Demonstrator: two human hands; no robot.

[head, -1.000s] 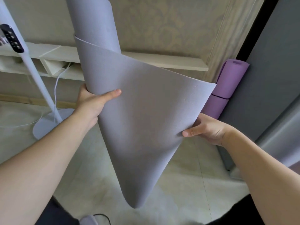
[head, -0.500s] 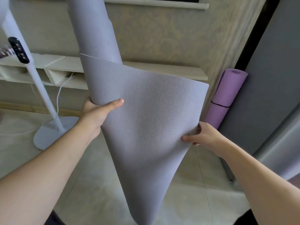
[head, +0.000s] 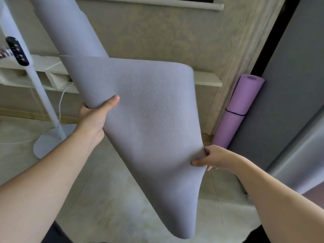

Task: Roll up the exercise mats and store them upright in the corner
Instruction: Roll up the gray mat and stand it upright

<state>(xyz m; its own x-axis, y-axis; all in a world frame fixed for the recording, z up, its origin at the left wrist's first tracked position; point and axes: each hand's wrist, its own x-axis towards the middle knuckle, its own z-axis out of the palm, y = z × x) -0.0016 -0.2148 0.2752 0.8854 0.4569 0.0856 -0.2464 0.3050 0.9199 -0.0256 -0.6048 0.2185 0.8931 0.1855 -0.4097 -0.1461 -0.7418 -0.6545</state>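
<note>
Two hands hold one grey mat (head: 154, 120) off the floor, nearest to the camera. The left hand (head: 94, 118) is wrapped round the rolled part, thumb laid across the front. The right hand (head: 210, 158) pinches the free edge of the loose flap, low on its right side. The roll's long axis runs from the top left down towards the middle, tilted, not upright; the flap hangs from it as a wide cone whose tip sags near the bottom edge of the view. So the roll sits at the left hand and the slack at the right; my judgement is that the flap must be wound back on before the mat can stand.

Farther off, on the floor at left, stands a fan (head: 43, 109) with its round base and cord. Beyond it a low shelf (head: 206, 79) runs along the wall. Farthest, in the corner at right, a purple mat (head: 240, 111) stands rolled and nearly upright, leaning, banded round its middle. It lies nearer the right hand. No containers are in sight.
</note>
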